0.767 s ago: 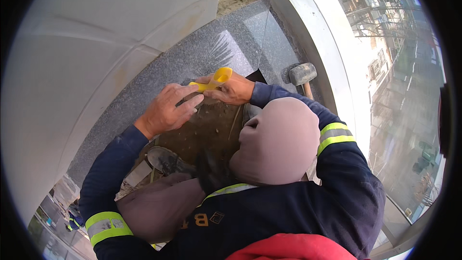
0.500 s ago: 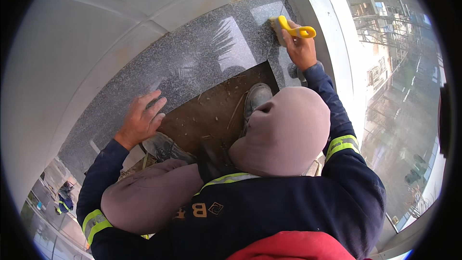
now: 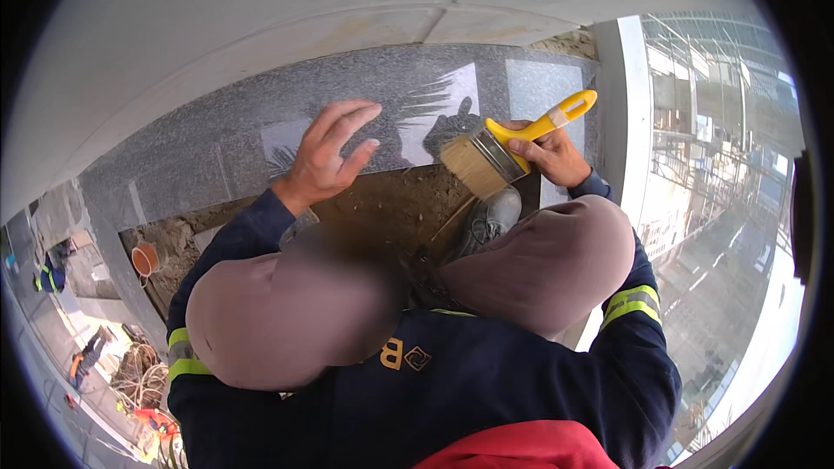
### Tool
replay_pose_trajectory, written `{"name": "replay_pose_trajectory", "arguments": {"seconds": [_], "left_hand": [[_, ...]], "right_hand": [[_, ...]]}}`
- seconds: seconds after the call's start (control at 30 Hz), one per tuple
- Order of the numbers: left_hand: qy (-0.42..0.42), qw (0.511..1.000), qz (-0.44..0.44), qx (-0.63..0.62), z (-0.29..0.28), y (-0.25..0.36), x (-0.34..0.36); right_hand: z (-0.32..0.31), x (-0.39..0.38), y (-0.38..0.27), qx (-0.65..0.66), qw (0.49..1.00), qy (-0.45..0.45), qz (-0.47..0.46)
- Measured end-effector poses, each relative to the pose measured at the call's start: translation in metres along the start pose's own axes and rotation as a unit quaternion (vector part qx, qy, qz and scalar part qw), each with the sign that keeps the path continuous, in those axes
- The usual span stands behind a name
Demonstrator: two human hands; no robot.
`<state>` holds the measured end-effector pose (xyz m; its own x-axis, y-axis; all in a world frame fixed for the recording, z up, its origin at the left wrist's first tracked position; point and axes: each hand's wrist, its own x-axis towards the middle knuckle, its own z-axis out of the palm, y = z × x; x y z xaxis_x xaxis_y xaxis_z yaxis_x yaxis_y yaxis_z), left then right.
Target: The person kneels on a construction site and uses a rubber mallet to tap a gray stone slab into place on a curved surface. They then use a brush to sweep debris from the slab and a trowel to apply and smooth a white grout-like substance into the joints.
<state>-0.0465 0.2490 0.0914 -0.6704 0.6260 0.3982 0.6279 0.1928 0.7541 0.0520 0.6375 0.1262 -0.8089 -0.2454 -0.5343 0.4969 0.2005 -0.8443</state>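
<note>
A wide paintbrush [image 3: 489, 159] with a yellow handle, a metal band and pale bristles is in my right hand [image 3: 556, 156], gripped near the base of its handle. Its bristles point down and left, raised off the grey speckled stone slab [image 3: 347, 78]. My left hand [image 3: 330, 156] hovers over the slab's near edge, fingers stretched and thumb apart, with nothing in it. Bright reflections lie across the polished surface, with a dark reflected shape behind the brush.
Bare brown soil [image 3: 408, 200] lies between my shoes and the slab. A pale wall [image 3: 261, 52] rises behind it, and a white post [image 3: 630, 113] borders a glass pane at right. At far left are an orange bucket [image 3: 145, 258], coiled ropes [image 3: 141, 375] and a co-worker [image 3: 52, 274].
The brush has come off the slab toward me, its bristles turned to the lower left. My left hand has moved right and my view has turned.
</note>
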Motion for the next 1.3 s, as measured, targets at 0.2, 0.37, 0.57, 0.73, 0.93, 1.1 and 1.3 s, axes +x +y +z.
{"name": "replay_pose_trajectory", "arguments": {"seconds": [0.2, 0.37, 0.57, 0.73, 0.93, 1.1, 1.3], "left_hand": [[0.079, 0.996, -0.001, -0.028, 0.0, 0.014, 0.033], [0.04, 0.959, -0.247, -0.136, -0.045, -0.001, -0.003], [0.179, 0.911, -0.355, -0.108, -0.042, -0.063, -0.106], [0.31, 0.831, -0.441, -0.137, -0.203, -0.132, -0.199], [0.467, 0.515, -0.549, 0.463, -0.508, -0.166, -0.385], [0.76, 0.567, -0.209, 0.24, -0.515, -0.182, -0.348], [0.641, 0.684, -0.343, 0.053, -0.47, -0.264, -0.323]], "right_hand": [[0.071, 0.101, -0.11, -0.249, 0.938, -0.168, -0.175], [0.156, 0.16, -0.156, -0.39, 0.878, -0.193, -0.202], [0.182, 0.156, -0.22, -0.47, 0.824, -0.151, -0.278], [0.175, 0.149, -0.242, -0.507, 0.828, -0.026, -0.24], [0.215, 0.156, -0.201, -0.532, 0.817, -0.121, -0.189], [0.269, 0.175, -0.202, -0.496, 0.834, -0.129, -0.207], [0.299, 0.19, -0.196, -0.571, 0.767, -0.185, -0.226]]}}
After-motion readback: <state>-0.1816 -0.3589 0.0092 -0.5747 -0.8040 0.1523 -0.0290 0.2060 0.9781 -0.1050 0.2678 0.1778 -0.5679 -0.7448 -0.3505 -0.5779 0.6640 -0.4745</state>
